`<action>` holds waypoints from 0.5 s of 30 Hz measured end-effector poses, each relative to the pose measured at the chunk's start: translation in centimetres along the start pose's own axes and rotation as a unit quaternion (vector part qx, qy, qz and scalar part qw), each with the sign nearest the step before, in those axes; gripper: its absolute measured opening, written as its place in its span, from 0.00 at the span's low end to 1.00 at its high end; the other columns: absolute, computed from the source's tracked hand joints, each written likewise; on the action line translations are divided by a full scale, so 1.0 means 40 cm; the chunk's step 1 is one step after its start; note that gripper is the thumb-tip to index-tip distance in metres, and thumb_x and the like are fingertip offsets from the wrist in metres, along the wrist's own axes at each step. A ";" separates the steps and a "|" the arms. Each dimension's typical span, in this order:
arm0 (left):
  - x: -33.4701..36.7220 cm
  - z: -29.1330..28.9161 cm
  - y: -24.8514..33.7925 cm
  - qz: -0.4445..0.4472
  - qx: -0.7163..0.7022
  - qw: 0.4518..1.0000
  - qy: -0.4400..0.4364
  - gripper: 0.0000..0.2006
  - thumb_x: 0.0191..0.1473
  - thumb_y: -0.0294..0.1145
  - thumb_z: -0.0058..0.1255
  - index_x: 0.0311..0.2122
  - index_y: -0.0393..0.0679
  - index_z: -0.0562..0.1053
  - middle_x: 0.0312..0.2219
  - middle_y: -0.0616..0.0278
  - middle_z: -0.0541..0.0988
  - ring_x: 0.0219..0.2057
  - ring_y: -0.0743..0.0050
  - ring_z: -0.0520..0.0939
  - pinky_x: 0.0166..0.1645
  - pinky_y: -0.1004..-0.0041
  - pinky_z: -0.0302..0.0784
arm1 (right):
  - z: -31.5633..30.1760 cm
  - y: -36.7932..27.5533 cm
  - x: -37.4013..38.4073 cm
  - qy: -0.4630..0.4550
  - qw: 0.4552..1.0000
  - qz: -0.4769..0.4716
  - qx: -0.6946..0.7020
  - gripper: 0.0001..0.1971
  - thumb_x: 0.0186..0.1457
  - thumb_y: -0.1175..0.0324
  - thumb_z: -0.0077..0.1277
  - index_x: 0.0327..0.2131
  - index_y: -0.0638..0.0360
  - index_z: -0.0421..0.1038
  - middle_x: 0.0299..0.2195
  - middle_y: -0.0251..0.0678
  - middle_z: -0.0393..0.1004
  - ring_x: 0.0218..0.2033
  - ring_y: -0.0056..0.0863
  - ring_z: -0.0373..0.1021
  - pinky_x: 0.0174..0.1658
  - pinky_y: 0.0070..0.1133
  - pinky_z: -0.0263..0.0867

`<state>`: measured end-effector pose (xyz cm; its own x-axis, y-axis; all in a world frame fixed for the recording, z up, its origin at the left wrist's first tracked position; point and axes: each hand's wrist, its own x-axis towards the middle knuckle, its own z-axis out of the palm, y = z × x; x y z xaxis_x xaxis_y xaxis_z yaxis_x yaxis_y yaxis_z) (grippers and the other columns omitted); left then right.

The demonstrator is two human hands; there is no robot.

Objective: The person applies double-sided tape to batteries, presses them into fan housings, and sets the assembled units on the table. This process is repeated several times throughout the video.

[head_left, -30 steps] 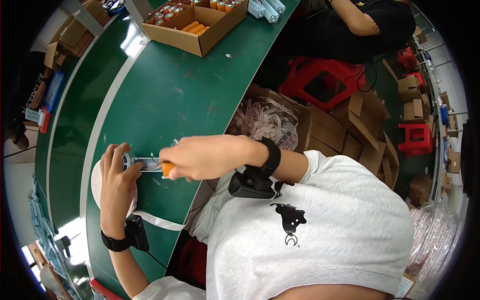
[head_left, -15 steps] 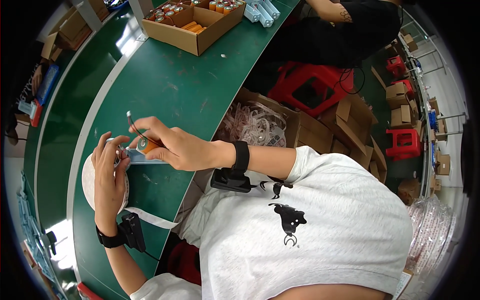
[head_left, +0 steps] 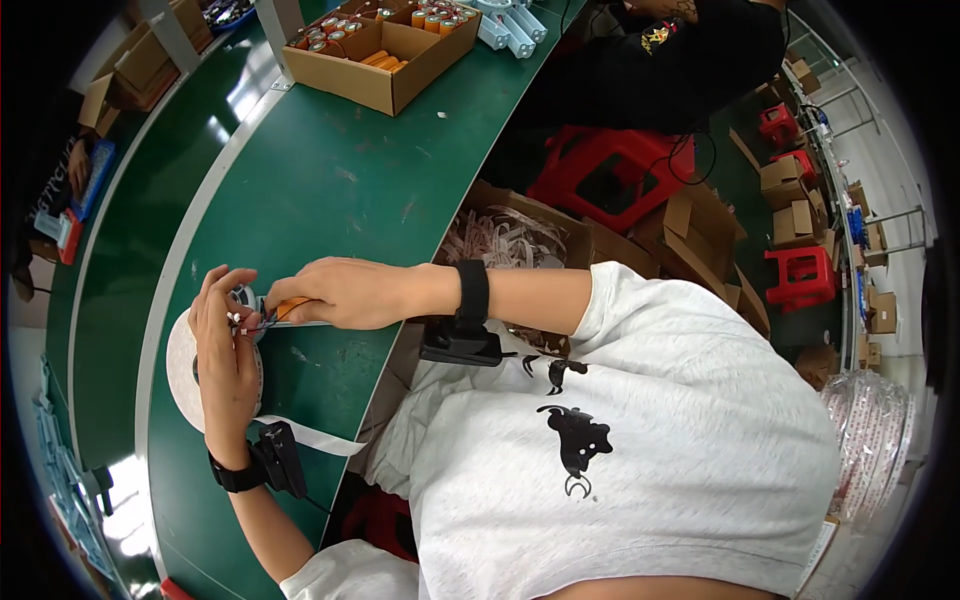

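My right hand (head_left: pixel 345 292) grips an orange cylindrical battery (head_left: pixel 290 306) with thin wires, palm down over the green bench. It holds the battery against a light blue plastic housing, which is mostly hidden under my hands. My left hand (head_left: pixel 226 350) curls its fingers and thumb around the housing's far-left end. Beside its thumb, thin wires with small white connectors (head_left: pixel 236 319) stick out. Partly under my left hand lies a white roll of tape (head_left: pixel 183 372), its loose strip (head_left: pixel 315 438) trailing toward the bench edge.
An open cardboard box (head_left: pixel 393 88) of orange batteries stands at the far end of the green bench (head_left: pixel 300 190), beside light blue housings (head_left: pixel 508 32). Right of the bench are a carton of white strips (head_left: pixel 505 238), a red stool (head_left: pixel 610 180) and a person in black (head_left: pixel 690 70).
My right hand has tipped the battery down and lowered it toward the housing by my left hand. The wires have swung over to my left fingers.
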<state>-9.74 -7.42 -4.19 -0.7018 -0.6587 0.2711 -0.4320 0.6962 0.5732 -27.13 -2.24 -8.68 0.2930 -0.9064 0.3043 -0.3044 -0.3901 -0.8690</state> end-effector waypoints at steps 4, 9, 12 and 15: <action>0.003 0.006 -0.005 0.033 0.034 0.999 0.016 0.21 0.36 0.09 0.34 0.39 0.39 0.65 0.39 0.56 0.69 0.52 0.54 0.61 0.51 0.62 0.58 | 0.016 0.011 0.005 0.074 0.992 0.036 0.093 0.15 0.47 0.73 0.46 0.41 0.61 0.61 0.32 0.47 0.69 0.36 0.37 0.67 0.37 0.28 0.61; -0.002 0.005 -0.053 0.098 0.075 0.992 0.009 0.18 0.38 0.11 0.37 0.39 0.38 0.64 0.43 0.56 0.67 0.53 0.52 0.60 0.53 0.62 0.56 | 0.007 0.022 0.046 -0.034 0.983 0.170 0.063 0.17 0.48 0.74 0.45 0.43 0.66 0.60 0.32 0.47 0.69 0.37 0.36 0.67 0.40 0.29 0.60; -0.012 -0.023 -0.057 0.072 0.045 0.996 0.041 0.20 0.40 0.19 0.41 0.43 0.38 0.61 0.49 0.56 0.62 0.54 0.52 0.58 0.55 0.61 0.52 | 0.008 0.059 0.029 -0.008 0.995 0.088 0.044 0.14 0.49 0.75 0.43 0.41 0.68 0.61 0.32 0.46 0.70 0.34 0.33 0.68 0.37 0.26 0.63; -0.096 -0.090 -0.115 -0.052 0.036 0.997 0.038 0.34 0.44 0.37 0.45 0.57 0.41 0.48 0.57 0.56 0.48 0.58 0.53 0.49 0.59 0.60 0.44 | -0.065 0.028 0.055 0.028 0.988 0.069 0.139 0.12 0.50 0.75 0.42 0.39 0.68 0.62 0.31 0.44 0.70 0.31 0.30 0.69 0.33 0.23 0.65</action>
<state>-2.99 -9.13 -5.08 -0.6076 -0.7462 0.2720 -0.5419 0.6399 0.5449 -29.18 -5.08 -7.97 0.2138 -0.9583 0.1896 -0.0754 -0.2097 -0.9748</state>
